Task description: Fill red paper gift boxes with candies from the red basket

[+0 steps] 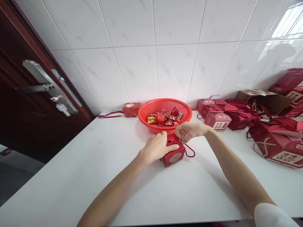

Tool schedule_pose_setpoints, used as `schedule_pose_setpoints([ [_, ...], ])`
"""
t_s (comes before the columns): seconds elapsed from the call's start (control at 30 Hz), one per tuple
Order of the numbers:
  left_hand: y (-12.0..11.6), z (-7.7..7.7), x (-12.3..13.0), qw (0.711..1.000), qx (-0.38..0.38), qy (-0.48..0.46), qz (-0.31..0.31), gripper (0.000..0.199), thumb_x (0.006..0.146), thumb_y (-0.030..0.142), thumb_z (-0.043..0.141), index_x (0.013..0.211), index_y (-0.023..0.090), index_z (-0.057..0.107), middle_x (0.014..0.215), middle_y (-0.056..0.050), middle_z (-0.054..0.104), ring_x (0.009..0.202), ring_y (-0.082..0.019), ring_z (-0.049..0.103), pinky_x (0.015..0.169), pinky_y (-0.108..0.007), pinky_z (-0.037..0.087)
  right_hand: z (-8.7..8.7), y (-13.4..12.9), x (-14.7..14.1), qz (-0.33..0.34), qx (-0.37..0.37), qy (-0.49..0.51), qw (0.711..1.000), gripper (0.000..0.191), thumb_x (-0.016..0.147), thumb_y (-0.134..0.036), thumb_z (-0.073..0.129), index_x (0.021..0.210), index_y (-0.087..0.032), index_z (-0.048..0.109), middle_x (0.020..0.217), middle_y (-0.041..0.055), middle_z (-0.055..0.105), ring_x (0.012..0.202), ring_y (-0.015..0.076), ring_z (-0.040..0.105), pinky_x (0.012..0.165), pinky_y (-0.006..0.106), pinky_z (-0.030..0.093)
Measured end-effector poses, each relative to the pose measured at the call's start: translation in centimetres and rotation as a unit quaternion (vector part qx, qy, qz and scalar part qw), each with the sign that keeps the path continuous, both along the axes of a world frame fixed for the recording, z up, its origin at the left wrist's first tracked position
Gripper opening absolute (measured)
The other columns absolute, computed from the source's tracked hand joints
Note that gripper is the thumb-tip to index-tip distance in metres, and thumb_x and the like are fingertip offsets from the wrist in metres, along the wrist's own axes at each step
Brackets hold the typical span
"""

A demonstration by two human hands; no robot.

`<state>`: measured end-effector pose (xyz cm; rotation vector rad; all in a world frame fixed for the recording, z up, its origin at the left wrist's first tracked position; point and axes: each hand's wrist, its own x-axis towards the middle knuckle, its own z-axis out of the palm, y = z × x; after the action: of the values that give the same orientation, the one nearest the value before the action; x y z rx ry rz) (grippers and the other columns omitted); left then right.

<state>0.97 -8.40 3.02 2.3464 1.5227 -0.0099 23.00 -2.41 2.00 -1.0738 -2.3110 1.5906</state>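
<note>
A small red gift box (174,157) with a round pale emblem on its front stands upright on the white table. My left hand (157,145) is closed round its left side, with the thumb lying along the top front edge. A dark hole shows in the box's top. Over the top right edge, my right hand (188,131) has its fingers curled in a pinch on the box's dark red cord (193,155), whose loop hangs out at the right; the fingertips are partly hidden. Just behind the box is a red plastic basket (165,101) with wrapped candies (163,118) inside.
Against the tiled wall, another red box (131,109) lies left of the basket with its ribbon (110,115) stretched out. Several red gift boxes (217,120) and an open cardboard box (265,99) crowd the right side. A dark door (30,94) stands at the left.
</note>
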Motion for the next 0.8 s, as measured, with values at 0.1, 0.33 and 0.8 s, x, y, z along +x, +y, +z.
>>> schedule_pose_setpoints([
  [0.1, 0.0, 0.0, -0.1, 1.000, -0.008, -0.013, 0.010, 0.055, 0.088, 0.070, 0.051, 0.104, 0.018, 0.052, 0.103, -0.016, 0.071, 0.093, -0.035, 0.070, 0.067, -0.034, 0.044, -0.3, 0.0, -0.1, -0.022, -0.021, 0.027, 0.999, 0.039, 0.057, -0.028, 0.088, 0.073, -0.017, 0.054, 0.063, -0.0076, 0.058, 0.061, 0.0088, 0.055, 0.059, 0.022, 0.044],
  [0.33, 0.1, -0.1, 0.0, 0.998, -0.047, -0.029, 0.032, 0.053, 0.087, 0.065, 0.055, 0.110, 0.018, 0.052, 0.111, -0.016, 0.070, 0.105, -0.036, 0.066, 0.067, -0.033, 0.046, 0.9, -1.0, 0.1, -0.095, -0.061, 0.190, 0.975, 0.033, 0.067, -0.032, 0.087, 0.084, -0.016, 0.063, 0.069, -0.0047, 0.063, 0.047, 0.0063, 0.053, 0.047, 0.022, 0.045],
  [0.8, 0.1, 3.9, -3.6, 0.883, -0.179, -0.430, -0.055, 0.057, 0.086, 0.050, 0.069, 0.133, 0.019, 0.056, 0.087, -0.006, 0.072, 0.089, -0.026, 0.071, 0.083, -0.040, 0.055, 5.2, -6.0, -0.1, -0.180, 0.115, 0.258, 0.942, 0.022, 0.082, -0.037, 0.078, 0.087, -0.018, 0.069, 0.092, 0.0039, 0.070, 0.087, 0.0177, 0.066, 0.084, 0.034, 0.055],
])
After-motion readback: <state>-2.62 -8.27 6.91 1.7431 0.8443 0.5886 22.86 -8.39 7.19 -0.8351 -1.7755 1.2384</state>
